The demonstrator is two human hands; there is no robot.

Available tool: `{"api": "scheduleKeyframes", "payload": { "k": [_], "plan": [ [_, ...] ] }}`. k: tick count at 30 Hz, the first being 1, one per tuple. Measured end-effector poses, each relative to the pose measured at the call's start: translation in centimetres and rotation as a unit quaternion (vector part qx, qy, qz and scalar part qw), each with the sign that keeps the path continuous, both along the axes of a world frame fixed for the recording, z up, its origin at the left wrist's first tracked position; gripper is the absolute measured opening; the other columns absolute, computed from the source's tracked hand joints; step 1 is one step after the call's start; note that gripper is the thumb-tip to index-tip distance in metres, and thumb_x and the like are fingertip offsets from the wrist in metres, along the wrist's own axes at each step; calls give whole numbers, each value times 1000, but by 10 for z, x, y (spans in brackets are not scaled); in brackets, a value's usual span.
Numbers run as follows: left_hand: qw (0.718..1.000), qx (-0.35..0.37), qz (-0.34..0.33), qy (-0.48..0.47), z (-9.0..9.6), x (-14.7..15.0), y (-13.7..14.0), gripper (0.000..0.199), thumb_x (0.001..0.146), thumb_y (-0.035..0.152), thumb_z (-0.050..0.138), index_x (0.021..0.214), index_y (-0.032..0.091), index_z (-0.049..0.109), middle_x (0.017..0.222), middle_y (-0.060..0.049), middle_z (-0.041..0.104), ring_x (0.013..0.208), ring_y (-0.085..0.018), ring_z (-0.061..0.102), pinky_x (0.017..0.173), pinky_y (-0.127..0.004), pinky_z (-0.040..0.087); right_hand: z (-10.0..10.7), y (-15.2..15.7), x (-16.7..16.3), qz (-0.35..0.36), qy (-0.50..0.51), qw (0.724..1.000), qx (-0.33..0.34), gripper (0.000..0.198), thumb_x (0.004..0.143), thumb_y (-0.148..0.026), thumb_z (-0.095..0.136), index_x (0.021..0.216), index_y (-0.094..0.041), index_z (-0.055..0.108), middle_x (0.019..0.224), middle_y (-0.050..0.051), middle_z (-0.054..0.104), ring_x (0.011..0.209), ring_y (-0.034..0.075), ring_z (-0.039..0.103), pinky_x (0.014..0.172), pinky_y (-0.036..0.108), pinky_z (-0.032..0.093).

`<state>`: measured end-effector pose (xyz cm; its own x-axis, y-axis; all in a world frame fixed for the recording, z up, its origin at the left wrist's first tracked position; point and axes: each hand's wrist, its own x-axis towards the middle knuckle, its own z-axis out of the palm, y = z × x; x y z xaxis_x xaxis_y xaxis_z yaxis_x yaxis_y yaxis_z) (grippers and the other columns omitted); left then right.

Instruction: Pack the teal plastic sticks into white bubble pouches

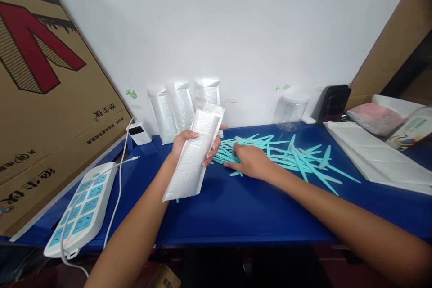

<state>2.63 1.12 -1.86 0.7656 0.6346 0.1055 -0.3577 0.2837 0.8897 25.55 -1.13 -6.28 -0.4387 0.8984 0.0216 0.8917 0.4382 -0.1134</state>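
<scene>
My left hand (182, 144) is closed around a white padded bubble mailer (197, 153), its fingers wrapped behind and its thumb on the front face. The mailer tilts, its flap end up and away from me. My right hand (251, 159) reaches into the left part of a loose pile of slim turquoise plastic sticks (297, 157), some with flat, wider ends. Its thumb and forefinger are apart over the sticks; its other fingertips are hidden. Against the wall stand three more bubble mailers, a left one (163, 114), a middle one (180, 105) and a right one (207, 90).
On the blue table (236, 216) lie a power strip (81, 209) with a white cable and a small white device (139, 134). At the back right stand a clear jar (292, 112) and a black device (334, 102). Flat white mailers (378, 153) lie right. A large cardboard box (57, 112) borders the left.
</scene>
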Motion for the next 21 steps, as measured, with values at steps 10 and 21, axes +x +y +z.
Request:
{"api": "scheduleKeyframes", "payload": {
  "k": [10,21],
  "plan": [
    [1000,-2,-18,-6,-1,-1,0,85,68,45,60,145,10,49,88,-10,62,63,-21,57,45,-30,50,3,0,11,65,-45,997,21,36,111,-39,32,110,-14,58,97,16,74,82,29,71,64,33,41],
    [998,-26,-59,26,-9,-1,4,87,71,45,60,149,10,43,90,-10,62,63,-20,57,45,-30,52,32,22,94,70,268,958,-76,57,100,-74,38,104,-22,61,92,9,68,84,26,63,73,35,50]
  ]
}}
